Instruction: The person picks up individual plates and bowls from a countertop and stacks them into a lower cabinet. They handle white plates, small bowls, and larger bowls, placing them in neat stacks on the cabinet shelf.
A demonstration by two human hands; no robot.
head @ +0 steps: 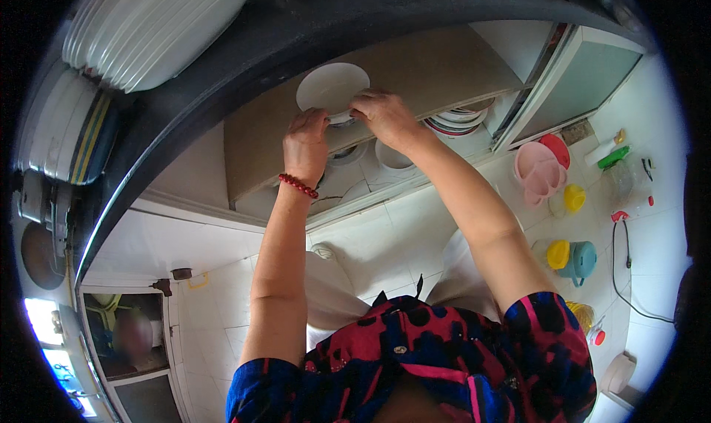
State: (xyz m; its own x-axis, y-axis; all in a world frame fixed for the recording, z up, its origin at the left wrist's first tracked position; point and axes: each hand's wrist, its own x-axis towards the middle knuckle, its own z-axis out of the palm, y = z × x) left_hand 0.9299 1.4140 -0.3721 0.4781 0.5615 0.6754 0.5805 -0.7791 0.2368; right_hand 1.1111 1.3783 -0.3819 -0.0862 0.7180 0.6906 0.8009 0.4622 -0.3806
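A round white bowl (333, 87) stands on the brown cabinet shelf (444, 67), near its front edge. My left hand (306, 142), with a red bead bracelet at the wrist, grips the near left side of the bowl's rim. On the near right side, my right hand (386, 114) has its fingers on the same rim. Something white shows just under the bowl, partly hidden by my hands. Below the shelf, a stack of plates (458, 120) lies to the right, and a white bowl (393, 155) sits partly behind my right forearm.
Overhead at the upper left are stacked white dishes (161, 28) on a dark counter (289, 34). An open cabinet door (583, 84) stands at the right. Pink plastic dishes (539, 170), a blue jug (579, 261) and several bottles stand on the tiled floor by the wall.
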